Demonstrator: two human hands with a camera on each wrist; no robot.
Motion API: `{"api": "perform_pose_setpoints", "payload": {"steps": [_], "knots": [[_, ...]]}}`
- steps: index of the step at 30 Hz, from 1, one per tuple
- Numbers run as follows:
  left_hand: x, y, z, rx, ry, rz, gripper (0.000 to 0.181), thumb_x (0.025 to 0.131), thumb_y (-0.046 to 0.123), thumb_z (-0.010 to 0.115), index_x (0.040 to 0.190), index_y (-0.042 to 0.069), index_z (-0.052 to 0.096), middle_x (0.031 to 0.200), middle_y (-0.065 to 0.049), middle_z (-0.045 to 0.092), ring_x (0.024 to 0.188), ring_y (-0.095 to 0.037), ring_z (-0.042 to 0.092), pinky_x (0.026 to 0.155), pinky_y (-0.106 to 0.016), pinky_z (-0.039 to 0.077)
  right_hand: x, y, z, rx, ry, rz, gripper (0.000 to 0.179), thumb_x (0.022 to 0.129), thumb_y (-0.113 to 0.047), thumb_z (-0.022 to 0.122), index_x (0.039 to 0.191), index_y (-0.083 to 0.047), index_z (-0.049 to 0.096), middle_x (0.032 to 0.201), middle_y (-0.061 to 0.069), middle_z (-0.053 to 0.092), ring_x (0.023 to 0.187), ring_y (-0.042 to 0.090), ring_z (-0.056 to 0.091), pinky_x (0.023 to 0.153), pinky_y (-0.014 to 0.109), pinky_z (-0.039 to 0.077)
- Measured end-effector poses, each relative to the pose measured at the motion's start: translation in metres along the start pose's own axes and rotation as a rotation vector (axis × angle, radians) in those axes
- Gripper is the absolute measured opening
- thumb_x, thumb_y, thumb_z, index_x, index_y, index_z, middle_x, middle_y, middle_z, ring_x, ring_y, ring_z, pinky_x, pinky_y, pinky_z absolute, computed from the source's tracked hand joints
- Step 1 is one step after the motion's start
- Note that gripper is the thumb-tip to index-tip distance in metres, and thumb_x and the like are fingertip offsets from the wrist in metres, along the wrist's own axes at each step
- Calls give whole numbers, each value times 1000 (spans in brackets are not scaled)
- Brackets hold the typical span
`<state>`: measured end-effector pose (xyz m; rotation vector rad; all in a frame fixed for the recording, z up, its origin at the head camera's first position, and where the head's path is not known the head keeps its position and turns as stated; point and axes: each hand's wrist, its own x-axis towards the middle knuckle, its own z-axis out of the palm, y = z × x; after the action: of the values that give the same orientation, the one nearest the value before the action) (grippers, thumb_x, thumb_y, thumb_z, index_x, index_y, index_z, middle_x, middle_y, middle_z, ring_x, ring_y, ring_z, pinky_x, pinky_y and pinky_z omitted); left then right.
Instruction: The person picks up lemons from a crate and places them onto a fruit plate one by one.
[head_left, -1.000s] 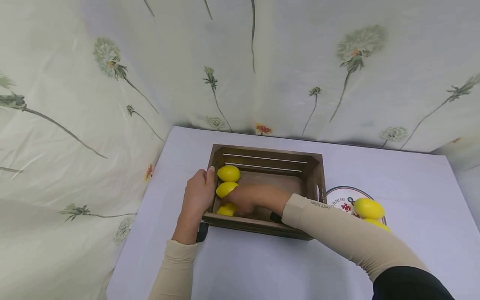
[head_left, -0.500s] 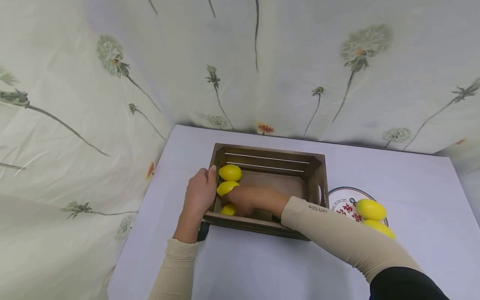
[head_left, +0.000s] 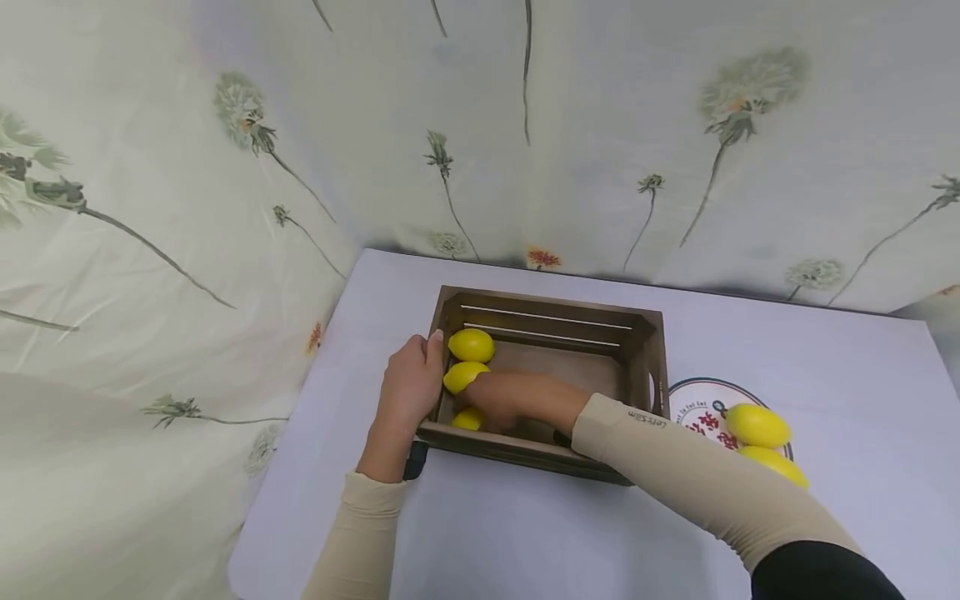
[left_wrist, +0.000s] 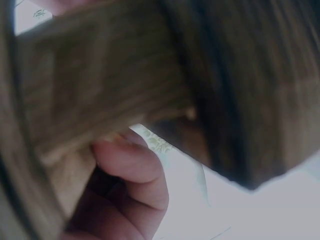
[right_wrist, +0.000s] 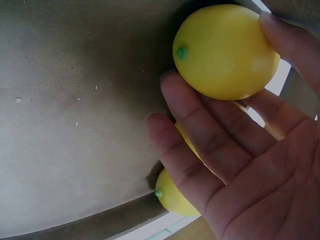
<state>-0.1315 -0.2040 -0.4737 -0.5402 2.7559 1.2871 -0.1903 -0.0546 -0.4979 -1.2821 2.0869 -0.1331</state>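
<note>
A person's left hand [head_left: 411,382] clamps the left end of a wooden crate [head_left: 525,457], thumb at the rim and fingers curled round a slat, as the right arm reaches across from the right. The right hand [head_left: 504,402], angled down inside, has the near lemon [head_left: 468,418] between its thumb and fingers, the other fingers stretched out beside it. The middle lemon [head_left: 463,377] and the far lemon [head_left: 472,345] complete a row along the crate's left wall. Two more lemons [head_left: 759,426] sit on the printed plate [head_left: 693,396] at right, the nearer partly covered by the beige sleeve [head_left: 682,458]. Hand and crate hide much of the near lemon from the head view; the left wrist view is blurred. The plate's near side is hidden, and the black upper sleeve [head_left: 817,571] is cut off.
</note>
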Motion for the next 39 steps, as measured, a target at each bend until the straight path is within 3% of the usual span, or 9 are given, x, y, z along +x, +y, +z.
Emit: {"api": "perform_pose_setpoints", "payload": {"steps": [9,14,19,26,39], "knots": [[-3,-1,0,3,-10,-12,48,113,43,40,98,2,60,70,-9,50,58,-23,51,49,-30,44,-7,-5,-4,36,-42,90,39,85,-5,85,120,-13,68,89,-3,60,81,17,57,81,30,55],[-3,-1,-1,-8,-17,-3,48,113,44,40,98,3,60,70,-9,50,58,-23,51,49,-30,44,-9,-6,-10,81,-70,131,45,87,-9,84,126,-10,62,90,0,60,82,17,58,77,29,54],[-3,1,-2,-7,-18,0,48,113,44,40,100,2,60,71,-10,49,59,-23,51,50,-31,45,-11,-6,-16,92,-78,128,47,89,-13,82,130,-6,60,91,1,62,83,17,58,77,30,53],[-2,1,-1,-10,-15,-1,47,113,43,41,100,2,60,71,-10,49,58,-24,51,49,-31,45,-15,-8,-23,63,-81,121,34,89,-17,83,118,-7,67,86,-1,62,79,16,57,75,30,52],[-1,1,-2,-8,-21,-2,48,113,44,39,95,4,58,70,-9,48,57,-23,49,49,-31,42,-30,-3,-36,46,-60,113,31,86,-28,83,105,-12,64,82,-1,60,73,16,55,69,31,48]]}}
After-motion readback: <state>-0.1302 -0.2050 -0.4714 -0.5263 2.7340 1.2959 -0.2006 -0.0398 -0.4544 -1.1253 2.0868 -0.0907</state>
